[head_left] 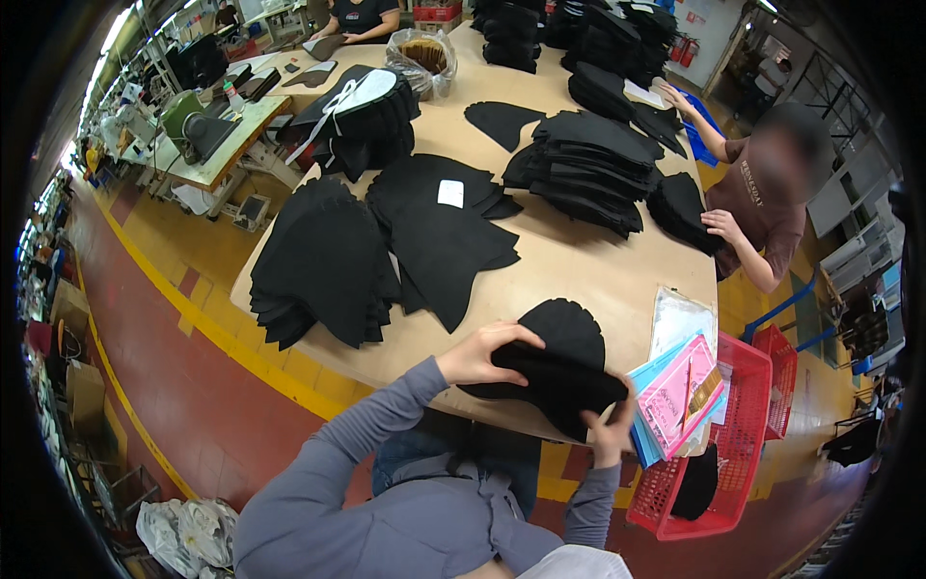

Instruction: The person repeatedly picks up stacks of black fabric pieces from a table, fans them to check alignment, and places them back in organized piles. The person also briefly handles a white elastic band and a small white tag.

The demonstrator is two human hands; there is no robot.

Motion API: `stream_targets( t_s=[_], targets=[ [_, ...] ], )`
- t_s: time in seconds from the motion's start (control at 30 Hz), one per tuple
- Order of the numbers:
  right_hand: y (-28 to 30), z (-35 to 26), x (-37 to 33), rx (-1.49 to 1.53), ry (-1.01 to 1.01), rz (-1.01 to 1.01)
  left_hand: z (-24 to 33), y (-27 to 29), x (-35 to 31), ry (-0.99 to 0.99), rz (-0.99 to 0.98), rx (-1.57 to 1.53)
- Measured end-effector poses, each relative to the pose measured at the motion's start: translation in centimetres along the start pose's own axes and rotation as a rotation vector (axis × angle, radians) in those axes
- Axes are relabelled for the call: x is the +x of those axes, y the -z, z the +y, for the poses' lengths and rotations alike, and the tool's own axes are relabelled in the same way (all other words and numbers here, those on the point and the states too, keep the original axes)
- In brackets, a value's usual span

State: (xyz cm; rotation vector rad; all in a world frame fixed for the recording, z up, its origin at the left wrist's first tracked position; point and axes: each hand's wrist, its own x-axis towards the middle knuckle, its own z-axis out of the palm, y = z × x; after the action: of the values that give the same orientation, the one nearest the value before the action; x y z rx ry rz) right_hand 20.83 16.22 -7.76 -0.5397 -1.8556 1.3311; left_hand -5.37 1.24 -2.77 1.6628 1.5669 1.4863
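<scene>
Close to the table's near edge, my left hand [490, 351] grips one side of a black cut fabric piece [561, 374]. The thumb and fingers of my right hand [612, 425] close on its other end. This piece is bent up between my hands, over another black piece [567, 318] with a notched, rounded edge. Left of my hands lie a fanned pile of black pieces [318, 251] and a second pile [434, 232] with a white label [450, 193] on top.
Beyond stands a tall black stack [588, 169], with a tied bundle [362, 111] far left. Papers and a pink booklet [678, 396] lie right, beside a red crate [743, 434]. A co-worker [762, 193] touches pieces at the right edge. Sewing machines [198, 125] stand left.
</scene>
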Motion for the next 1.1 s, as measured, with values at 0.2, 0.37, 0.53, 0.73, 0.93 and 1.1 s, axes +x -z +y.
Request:
stream_targets(
  t_s=[0.2,0.37,0.53,0.73,0.93,1.1],
  targets=[
    [-1.4,-0.4,0.4,-0.041,0.180,0.184,-1.5,-0.2,-0.3,-0.029,-0.098,-0.085],
    [-1.8,0.9,-1.1,-0.088,0.032,-0.060,-2.6,-0.8,-1.4,0.088,0.086,-0.064],
    [-1.9,-2.5,0.2,0.038,-0.087,0.177,-0.3,-0.6,0.4,0.308,0.261,0.025],
    [-1.6,2.6,-0.9,-0.912,-0.278,0.011,-9.7,-2.3,-0.5,0.568,-0.124,0.411],
    [-0.2,5.5,-0.7,-0.029,-0.694,0.039,-8.7,-2.3,0.0,0.840,-0.011,-0.023],
    [-1.9,2.9,1.3,-0.066,-0.699,-0.192,-5.4,-1.4,2.1,0.885,-0.113,-0.195]
  ],
)
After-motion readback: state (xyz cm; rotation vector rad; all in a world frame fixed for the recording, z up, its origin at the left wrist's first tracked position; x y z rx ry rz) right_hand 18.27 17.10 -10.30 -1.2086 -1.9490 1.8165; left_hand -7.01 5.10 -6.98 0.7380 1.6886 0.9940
